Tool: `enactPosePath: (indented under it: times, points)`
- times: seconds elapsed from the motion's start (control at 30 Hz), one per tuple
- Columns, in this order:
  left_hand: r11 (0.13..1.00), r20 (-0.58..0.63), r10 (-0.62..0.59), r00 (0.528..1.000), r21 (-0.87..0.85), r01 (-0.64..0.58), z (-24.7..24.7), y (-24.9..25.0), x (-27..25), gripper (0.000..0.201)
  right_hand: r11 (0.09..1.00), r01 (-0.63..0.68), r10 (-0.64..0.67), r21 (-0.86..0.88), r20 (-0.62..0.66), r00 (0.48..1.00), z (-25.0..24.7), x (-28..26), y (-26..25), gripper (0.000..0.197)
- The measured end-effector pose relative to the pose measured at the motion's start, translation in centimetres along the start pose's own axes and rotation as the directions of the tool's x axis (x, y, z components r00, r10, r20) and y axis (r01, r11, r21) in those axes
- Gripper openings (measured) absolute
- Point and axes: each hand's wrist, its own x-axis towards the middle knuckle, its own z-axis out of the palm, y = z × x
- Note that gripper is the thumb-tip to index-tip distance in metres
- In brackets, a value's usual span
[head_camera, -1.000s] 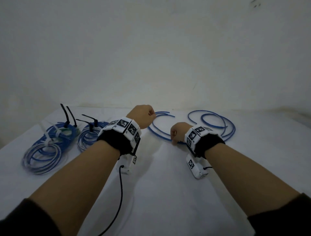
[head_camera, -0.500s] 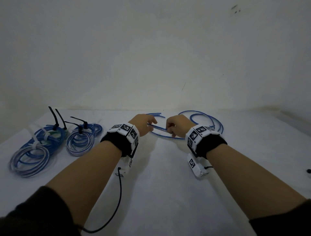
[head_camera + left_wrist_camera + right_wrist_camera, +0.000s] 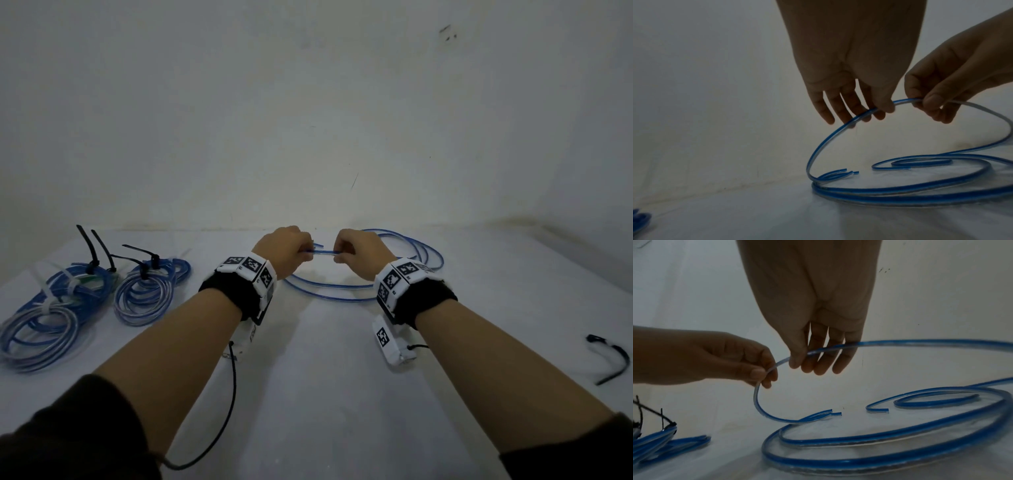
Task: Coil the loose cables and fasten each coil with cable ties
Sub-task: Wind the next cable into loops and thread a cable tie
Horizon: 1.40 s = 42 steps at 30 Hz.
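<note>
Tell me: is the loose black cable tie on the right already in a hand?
No: the black cable tie lies on the table, apart from the right hand.

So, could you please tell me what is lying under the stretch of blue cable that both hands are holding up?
Under the lifted stretch of blue cable lie more loose turns and cut ends on the white table. Nothing there looks covered.

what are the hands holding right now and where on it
Both hands pinch the loose blue-and-clear flat cable on one raised stretch of it: left hand and right hand side by side, a short span between them. The rest lies looped on the white table.
</note>
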Motion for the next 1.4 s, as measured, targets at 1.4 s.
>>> enactPosePath:
  times: [1.4]
  points:
    - [0.219,-0.104,-0.281,0.954,-0.975,-0.042,-6.7,-0.1,-2.9,0.037,0.991,-0.130,0.123,-0.025,-0.195,0.973,0.8,0.3,-2.9,0.028]
